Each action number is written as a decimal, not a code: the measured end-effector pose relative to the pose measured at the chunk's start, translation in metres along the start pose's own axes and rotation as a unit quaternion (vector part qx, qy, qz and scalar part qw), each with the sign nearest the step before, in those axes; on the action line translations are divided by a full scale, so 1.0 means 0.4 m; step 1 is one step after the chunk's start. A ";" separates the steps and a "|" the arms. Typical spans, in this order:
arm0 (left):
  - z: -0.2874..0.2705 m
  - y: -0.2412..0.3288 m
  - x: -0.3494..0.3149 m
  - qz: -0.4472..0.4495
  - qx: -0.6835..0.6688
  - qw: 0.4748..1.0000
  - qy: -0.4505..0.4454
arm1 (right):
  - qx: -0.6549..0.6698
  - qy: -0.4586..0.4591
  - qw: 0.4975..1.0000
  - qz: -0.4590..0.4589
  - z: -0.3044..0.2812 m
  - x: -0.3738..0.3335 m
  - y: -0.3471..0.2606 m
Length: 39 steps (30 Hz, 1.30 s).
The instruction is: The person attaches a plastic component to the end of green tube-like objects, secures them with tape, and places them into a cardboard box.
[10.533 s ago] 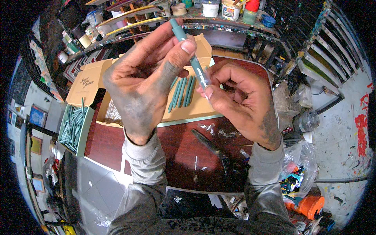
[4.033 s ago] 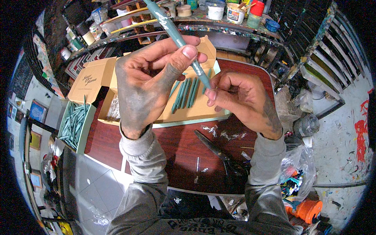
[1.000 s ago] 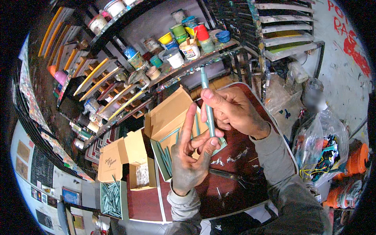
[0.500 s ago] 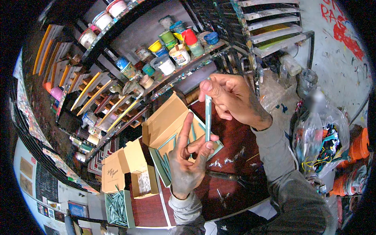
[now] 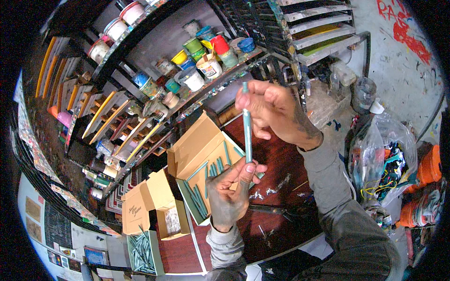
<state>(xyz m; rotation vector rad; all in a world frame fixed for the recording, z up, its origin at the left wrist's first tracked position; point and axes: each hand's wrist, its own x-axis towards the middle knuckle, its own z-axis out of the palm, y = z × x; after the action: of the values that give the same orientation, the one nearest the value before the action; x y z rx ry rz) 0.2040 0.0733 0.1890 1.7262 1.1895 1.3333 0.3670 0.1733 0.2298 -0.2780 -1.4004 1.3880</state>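
Observation:
A slim grey-green pen [image 5: 247,136] stands nearly upright between my hands, above the table. My left hand [image 5: 229,199] pinches its lower end between thumb and fingers. Around the upper part, my right hand [image 5: 280,111] has its thumb and forefinger closed, with the tip poking out above. Just behind my left hand lies an open cardboard box [image 5: 197,138] with several similar pens inside, partly hidden by that hand. A smaller open carton [image 5: 164,199] to its left holds thin whitish pieces. Nearer, another box [image 5: 160,262] is heaped with grey-green pen parts.
The dark red table [image 5: 286,234] carries white scraps [image 5: 270,191] and a dark hand tool [image 5: 267,209]. Behind it, a shelf [image 5: 220,82] bears paint tubs, with frames stacked at left. A clear plastic bag [image 5: 384,157] of scraps stands right, near orange buckets [image 5: 429,166].
My left fingers, stretched out before, have folded in around the pen's lower end. The right hand has slid slightly down the pen, so more of the top shows. The view has shifted slightly.

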 end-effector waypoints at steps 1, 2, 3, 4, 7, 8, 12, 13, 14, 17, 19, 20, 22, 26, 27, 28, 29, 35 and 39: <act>0.004 0.000 -0.004 0.004 -0.014 1.000 0.012 | -0.018 -0.024 1.000 0.006 0.015 -0.001 0.006; 0.003 0.000 -0.008 0.009 -0.029 0.999 0.024 | -0.037 -0.049 0.998 0.011 0.026 0.000 0.012; 0.001 0.002 -0.001 0.016 -0.009 0.999 0.035 | -0.136 -0.125 0.979 -0.082 0.018 0.007 0.035; -0.004 0.005 0.008 0.023 0.011 0.999 0.046 | -0.053 -0.152 0.987 -0.024 0.029 -0.007 0.049; -0.010 -0.003 0.002 0.045 0.033 0.995 0.087 | -0.043 -0.085 0.995 -0.036 0.063 -0.009 0.047; -0.010 -0.009 -0.003 0.047 0.034 0.993 0.099 | -0.027 -0.048 0.998 0.016 0.074 -0.019 0.023; 0.011 0.014 -0.003 0.142 0.197 0.967 0.077 | -0.134 0.048 0.988 -0.059 0.062 -0.026 0.016; 0.021 -0.011 -0.003 0.177 0.174 0.965 0.085 | -0.132 0.063 0.989 -0.036 0.057 -0.028 0.004; 0.017 -0.003 -0.007 0.182 0.207 0.959 0.072 | -0.125 0.074 0.989 -0.012 0.057 -0.028 -0.006; 0.002 0.028 -0.020 0.195 0.284 0.937 0.053 | -0.156 0.017 0.988 -0.011 0.056 -0.026 -0.010; 0.004 0.024 -0.019 0.187 0.239 0.950 0.072 | -0.132 -0.051 0.990 -0.024 0.057 -0.025 -0.016; 0.007 0.019 -0.017 0.184 0.214 0.956 0.080 | -0.090 -0.084 0.992 -0.022 0.056 -0.025 -0.022; 0.009 -0.005 -0.016 0.193 0.211 0.954 0.095 | -0.099 -0.074 0.992 -0.016 0.053 -0.033 -0.027; 0.013 0.029 -0.029 0.244 0.343 0.903 0.086 | -0.099 0.012 0.994 0.036 0.060 -0.044 -0.035; 0.015 0.030 -0.031 0.206 0.287 0.932 0.080 | -0.098 0.013 0.994 0.039 0.062 -0.045 -0.028; 0.015 0.035 -0.034 0.168 0.232 0.955 0.075 | -0.094 0.013 0.995 0.040 0.067 -0.045 -0.025; 0.014 0.039 -0.037 0.128 0.176 0.974 0.069 | -0.097 -0.052 0.994 0.025 0.063 -0.040 -0.026; -0.019 0.045 -0.025 0.076 0.080 0.992 0.063 | 0.017 -0.254 0.955 0.150 0.047 -0.038 -0.016; -0.005 0.007 -0.024 0.126 0.124 0.983 0.056 | 0.034 -0.330 0.933 0.136 -0.002 -0.036 0.033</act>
<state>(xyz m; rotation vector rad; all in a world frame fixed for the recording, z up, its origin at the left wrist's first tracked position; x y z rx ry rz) 0.2023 0.0634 0.1886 2.0586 1.2758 1.4978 0.3667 0.1662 0.2116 0.0611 -1.9040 1.8593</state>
